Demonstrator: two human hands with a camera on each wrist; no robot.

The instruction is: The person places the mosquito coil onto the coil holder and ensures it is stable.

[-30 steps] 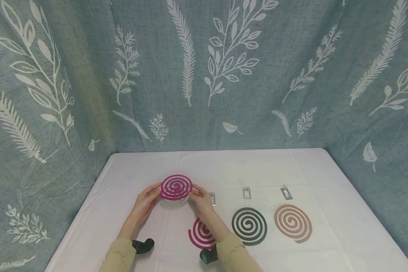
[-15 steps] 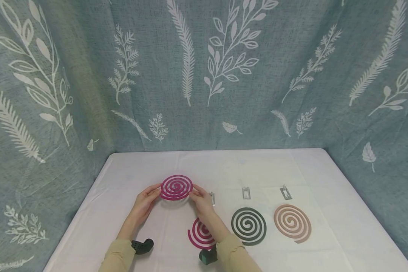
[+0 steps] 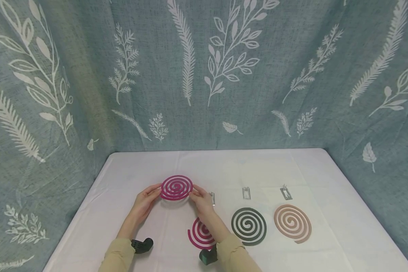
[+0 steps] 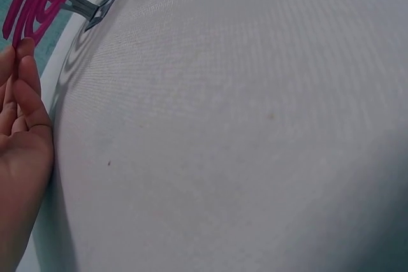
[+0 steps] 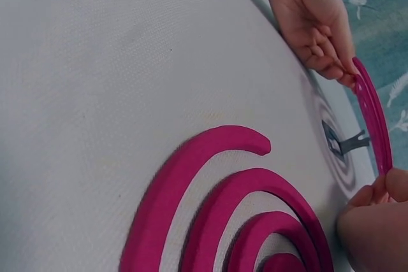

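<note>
A magenta mosquito coil [image 3: 176,187] is held level above the white table by both hands. My left hand [image 3: 146,200] pinches its left rim between thumb and fingers. On the opposite rim, the thumb and fingers of my right hand [image 3: 202,200] pinch it too. Directly under the coil stands a small metal coil stand [image 4: 95,12], its upright prong reaching up close to the coil's centre. The head view hides this stand beneath the coil. In the right wrist view, the coil [image 5: 373,116] appears edge-on, with its shadow ringing the stand's base.
A second magenta coil [image 3: 198,236] lies partly under my right forearm. To its right lie a dark green coil [image 3: 249,226] and a tan coil [image 3: 293,223]. Behind them are metal stands [image 3: 246,193], [image 3: 286,193], and another [image 3: 213,198] partly hidden by my right hand.
</note>
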